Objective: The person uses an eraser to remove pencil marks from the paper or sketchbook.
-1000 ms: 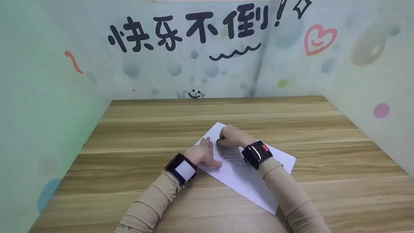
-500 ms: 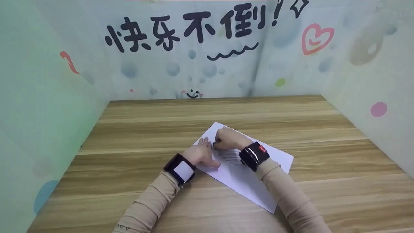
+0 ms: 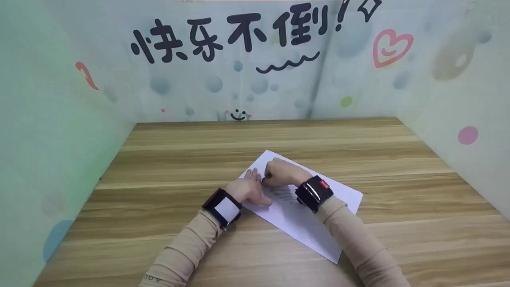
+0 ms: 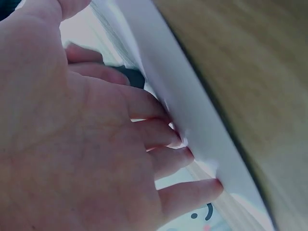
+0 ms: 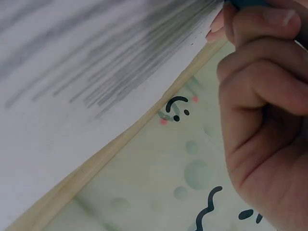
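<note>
Tabletop (image 3: 167, 159), paper (image 3: 303, 223) half shaded.
Left hand (image 3: 249, 190) flat on paper; right hand (image 3: 281, 172), gripping a pencil (image 3: 263, 179), has crept left, widening the shading.

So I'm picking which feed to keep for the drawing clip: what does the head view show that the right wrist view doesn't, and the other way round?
Only the head view shows the whole white sheet angled on the wooden table, the left hand resting flat on the sheet's left edge, and both wristbands. Only the right wrist view shows the single pencil strokes up close, and the curled fingers in their grip on a dark tool, barely visible at the frame's top. Both show the right hand, the grey shading and the wall's smiley print.
</note>
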A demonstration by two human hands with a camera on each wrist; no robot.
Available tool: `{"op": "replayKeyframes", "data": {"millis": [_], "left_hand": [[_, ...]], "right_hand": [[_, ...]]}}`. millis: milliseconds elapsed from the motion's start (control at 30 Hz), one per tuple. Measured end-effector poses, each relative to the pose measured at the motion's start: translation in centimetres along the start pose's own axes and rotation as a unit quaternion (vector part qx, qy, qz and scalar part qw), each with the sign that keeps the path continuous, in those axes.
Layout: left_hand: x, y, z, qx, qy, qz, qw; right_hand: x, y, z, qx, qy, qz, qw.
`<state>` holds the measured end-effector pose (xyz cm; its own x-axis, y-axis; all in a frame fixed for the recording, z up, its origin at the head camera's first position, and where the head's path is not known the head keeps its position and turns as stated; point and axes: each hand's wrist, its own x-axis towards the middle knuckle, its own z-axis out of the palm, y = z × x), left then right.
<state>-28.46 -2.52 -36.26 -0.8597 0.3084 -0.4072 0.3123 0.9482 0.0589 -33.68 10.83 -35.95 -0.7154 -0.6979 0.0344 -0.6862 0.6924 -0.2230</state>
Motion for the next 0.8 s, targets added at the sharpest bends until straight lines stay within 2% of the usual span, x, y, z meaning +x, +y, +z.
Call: {"op": "replayKeyframes", "data": {"millis": [233, 633, 800], "left_hand": [[-0.20, 0.06, 0.08, -0.004, 0.003, -0.003, 1.0000], [-0.06, 0.35, 0.13, 0.016, -0.007, 0.002, 0.9999], [0.06, 0.48, 0.06, 0.006, -0.007, -0.003, 1.0000]], "right_hand": [[-0.02, -0.57, -0.07, 0.001, -0.012, 0.026, 1.000], [0.04, -0.64, 0.15, -0.009, -0.006, 0.024, 1.000], [-0.15, -0.38, -0.06, -0.004, -0.008, 0.028, 1.000]]}}
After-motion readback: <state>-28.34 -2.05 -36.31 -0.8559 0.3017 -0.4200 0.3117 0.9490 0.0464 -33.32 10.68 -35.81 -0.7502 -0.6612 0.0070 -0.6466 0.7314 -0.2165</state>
